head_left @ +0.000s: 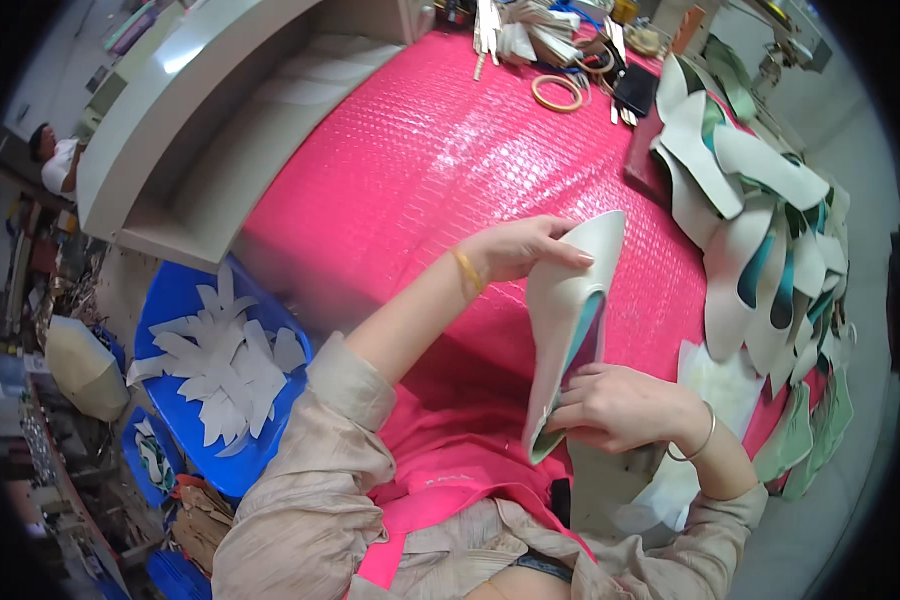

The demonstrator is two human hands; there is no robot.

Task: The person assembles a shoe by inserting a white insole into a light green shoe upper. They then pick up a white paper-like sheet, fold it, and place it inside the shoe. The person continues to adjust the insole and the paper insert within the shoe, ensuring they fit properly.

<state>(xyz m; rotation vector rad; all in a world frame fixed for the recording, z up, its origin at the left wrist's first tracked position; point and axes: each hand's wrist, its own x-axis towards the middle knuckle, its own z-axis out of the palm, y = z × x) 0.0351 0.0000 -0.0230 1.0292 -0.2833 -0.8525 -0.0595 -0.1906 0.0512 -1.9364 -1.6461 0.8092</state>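
Observation:
A white pointed shoe upper (553, 292) with a teal lining is held up over my lap, at the near edge of the pink-covered table (420, 150). Near its pointed toe, my left hand (520, 250) grips it with the thumb on the outer face; some of the fingers are hidden behind. My right hand (625, 405) is closed at the lower heel end, its fingertips tucked against the inner side of the opening. Whether those fingertips pinch anything besides the upper is hidden. To the right lies a heap of similar white uppers (767, 172), lined in green and teal.
A blue tub (225, 470) of white cut pieces (235, 375) stands at my left. A pale open-fronted cabinet (150, 120) borders the table. At the back are a tape roll (557, 93), a black flat object (635, 90) and strips. A person in white (60, 165) is far left.

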